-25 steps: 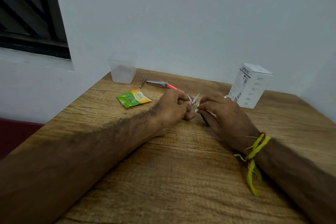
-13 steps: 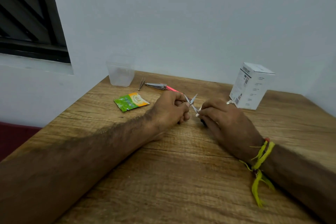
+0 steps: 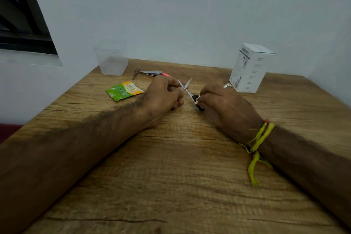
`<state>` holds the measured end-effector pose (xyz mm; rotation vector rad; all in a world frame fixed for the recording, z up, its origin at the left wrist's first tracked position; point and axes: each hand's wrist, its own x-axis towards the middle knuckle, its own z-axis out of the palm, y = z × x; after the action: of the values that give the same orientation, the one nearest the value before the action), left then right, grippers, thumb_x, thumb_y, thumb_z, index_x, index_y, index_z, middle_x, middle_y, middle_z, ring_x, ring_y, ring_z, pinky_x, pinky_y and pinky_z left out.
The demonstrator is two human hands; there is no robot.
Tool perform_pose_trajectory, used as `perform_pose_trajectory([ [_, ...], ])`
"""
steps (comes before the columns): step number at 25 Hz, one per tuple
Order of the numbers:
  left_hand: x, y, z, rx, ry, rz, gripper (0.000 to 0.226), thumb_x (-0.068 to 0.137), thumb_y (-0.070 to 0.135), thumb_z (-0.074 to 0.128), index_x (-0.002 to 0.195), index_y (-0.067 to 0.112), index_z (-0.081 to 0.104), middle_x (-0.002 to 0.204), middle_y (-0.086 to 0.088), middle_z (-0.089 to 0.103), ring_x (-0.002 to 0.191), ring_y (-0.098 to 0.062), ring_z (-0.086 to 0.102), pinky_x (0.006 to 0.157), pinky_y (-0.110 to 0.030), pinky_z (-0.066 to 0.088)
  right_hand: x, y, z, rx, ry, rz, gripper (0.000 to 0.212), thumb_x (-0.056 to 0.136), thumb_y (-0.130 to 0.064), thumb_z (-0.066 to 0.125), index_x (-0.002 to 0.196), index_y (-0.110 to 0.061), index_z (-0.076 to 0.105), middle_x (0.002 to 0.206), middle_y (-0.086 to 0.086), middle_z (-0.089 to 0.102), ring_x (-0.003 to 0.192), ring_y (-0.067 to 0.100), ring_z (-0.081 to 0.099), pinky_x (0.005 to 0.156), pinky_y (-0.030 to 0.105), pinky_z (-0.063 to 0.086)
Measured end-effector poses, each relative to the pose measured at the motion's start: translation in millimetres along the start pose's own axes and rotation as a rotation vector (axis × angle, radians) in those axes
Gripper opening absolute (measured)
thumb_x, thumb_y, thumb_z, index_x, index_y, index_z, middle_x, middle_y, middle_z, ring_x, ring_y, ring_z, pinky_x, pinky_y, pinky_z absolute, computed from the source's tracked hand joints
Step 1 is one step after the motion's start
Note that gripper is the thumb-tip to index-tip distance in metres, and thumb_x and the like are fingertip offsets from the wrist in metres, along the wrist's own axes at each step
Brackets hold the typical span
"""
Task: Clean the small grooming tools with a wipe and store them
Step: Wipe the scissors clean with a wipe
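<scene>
Both hands meet in the middle of the wooden table (image 3: 171, 176). My left hand (image 3: 163, 97) is curled round one part of the small scissors (image 3: 185, 87), whose thin blades are spread apart and point up between the two hands. My right hand (image 3: 226, 104) pinches a bit of white wipe (image 3: 196, 101) against the scissors near the dark handle. I think the scissors are being cleaned right now, so that job is only part done.

Past my right hand stands a white box (image 3: 250, 68). Past my left hand, by the wall, sits a clear plastic cup (image 3: 112, 62), and nothing seems to be in it, so no tool is put away yet. Next to the cup lie the nail clippers (image 3: 151, 72) and the tweezers (image 3: 136, 71). Whether they have been wiped, I cannot tell. Just left of my left hand lies the torn green wipe packet (image 3: 124, 90).
</scene>
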<state>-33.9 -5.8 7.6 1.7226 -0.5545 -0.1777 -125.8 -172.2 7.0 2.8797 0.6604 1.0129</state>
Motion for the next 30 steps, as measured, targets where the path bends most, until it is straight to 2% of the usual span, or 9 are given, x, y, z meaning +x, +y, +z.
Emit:
perform_pose_trajectory([
  [6,-2.5,1.2,2.1,-0.009,-0.018,0.004,0.015,0.098,-0.001,0.054,0.087,0.004,0.064,0.064,-0.014,0.059,0.039,-0.002,0.050,0.044,-0.018,0.041,-7.6,-2.9,-3.4,0.003,-0.024,0.012,0.014,0.090,-0.010,0.060,0.086,-0.003,0.072,0.095,0.014,0.066,0.074,0.033,0.063,0.062,0.045,0.056],
  [10,0.0,0.9,1.1,-0.019,-0.026,-0.003,0.015,0.098,-0.001,0.054,0.089,0.004,0.064,0.065,-0.014,0.060,0.040,-0.002,0.050,0.045,-0.019,0.042,-5.7,-5.3,-6.5,0.004,-0.038,-0.047,0.031,0.094,-0.021,0.049,0.085,-0.005,0.073,0.092,0.011,0.065,0.082,0.029,0.062,0.068,0.041,0.055],
  [18,4.4,1.4,-1.4,-0.024,-0.038,-0.037,0.014,0.098,-0.003,0.054,0.090,0.004,0.062,0.067,-0.013,0.059,0.037,-0.001,0.051,0.041,-0.015,0.040,-12.7,11.3,-11.1,0.142,-0.092,-0.001,0.009,0.090,-0.011,0.070,0.092,-0.005,0.076,0.096,0.007,0.067,0.087,0.025,0.065,0.072,0.045,0.056],
  [30,3.2,0.6,-3.2,0.011,-0.022,-0.042,0.013,0.098,-0.001,0.055,0.091,0.006,0.063,0.069,-0.012,0.062,0.039,-0.001,0.054,0.043,-0.016,0.042,-9.1,18.5,0.8,0.178,-0.016,0.089,0.006,0.086,-0.009,0.074,0.091,-0.006,0.076,0.093,0.005,0.069,0.084,0.021,0.065,0.072,0.046,0.054],
])
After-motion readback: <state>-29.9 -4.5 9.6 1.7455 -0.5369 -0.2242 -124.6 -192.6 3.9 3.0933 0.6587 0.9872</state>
